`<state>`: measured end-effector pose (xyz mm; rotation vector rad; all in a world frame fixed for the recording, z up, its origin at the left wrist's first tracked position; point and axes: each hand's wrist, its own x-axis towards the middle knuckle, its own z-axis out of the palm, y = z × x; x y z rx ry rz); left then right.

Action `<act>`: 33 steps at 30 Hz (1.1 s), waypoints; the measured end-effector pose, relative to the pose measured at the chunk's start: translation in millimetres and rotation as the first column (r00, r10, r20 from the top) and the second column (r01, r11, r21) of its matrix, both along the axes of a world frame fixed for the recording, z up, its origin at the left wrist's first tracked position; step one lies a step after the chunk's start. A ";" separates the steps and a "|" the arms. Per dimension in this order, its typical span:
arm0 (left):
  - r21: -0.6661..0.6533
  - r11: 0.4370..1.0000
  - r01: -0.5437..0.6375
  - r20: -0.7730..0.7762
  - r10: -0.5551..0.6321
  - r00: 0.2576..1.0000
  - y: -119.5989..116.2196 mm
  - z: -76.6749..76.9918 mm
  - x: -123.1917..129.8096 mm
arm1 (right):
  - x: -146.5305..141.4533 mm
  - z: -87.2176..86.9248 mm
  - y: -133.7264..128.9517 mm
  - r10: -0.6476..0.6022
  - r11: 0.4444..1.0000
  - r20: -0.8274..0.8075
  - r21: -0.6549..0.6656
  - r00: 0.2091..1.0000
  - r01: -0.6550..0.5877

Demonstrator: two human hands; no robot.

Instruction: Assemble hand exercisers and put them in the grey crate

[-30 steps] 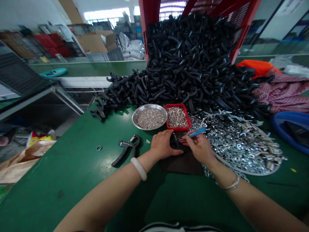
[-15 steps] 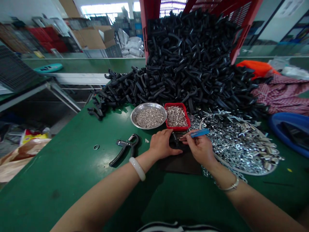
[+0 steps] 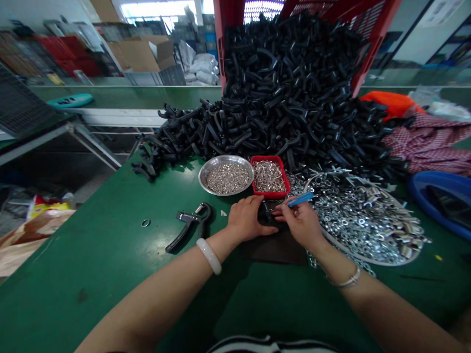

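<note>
The left hand [image 3: 246,219] lies on a small black plastic piece [image 3: 265,214], with its fingers close together, pressing down. I cannot tell if it grips the piece. The right hand [image 3: 301,224] pinches a small blue tool [image 3: 300,199] and brings its tip to the black piece, which sits on a dark mat [image 3: 274,247] between the hands. If the left hand slips, the piece could slide and the tip could poke a finger. A bump to the right could spill the shiny washers [image 3: 362,215] from their round tray [image 3: 368,262], and a bump ahead could bring the big black pile [image 3: 287,88] sliding down.
</note>
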<state>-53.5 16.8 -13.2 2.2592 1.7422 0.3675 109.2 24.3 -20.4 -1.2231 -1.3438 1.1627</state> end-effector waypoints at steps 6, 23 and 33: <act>0.016 1.000 -0.005 0.008 0.005 1.000 -0.3 0.2 -0.1 | 3.8 8.1 9.0 0.001 0.932 -0.325 -0.343 0.946 -0.119; 0.114 0.994 -0.003 -0.032 0.007 0.999 -6.5 0.3 2.4 | 5.9 23.2 59.2 -0.082 0.981 0.294 0.190 0.952 0.025; 0.031 0.945 -0.326 -0.250 0.323 0.913 59.1 32.4 -68.3 | -3.0 42.0 125.4 -0.004 0.998 0.962 0.022 0.275 -0.064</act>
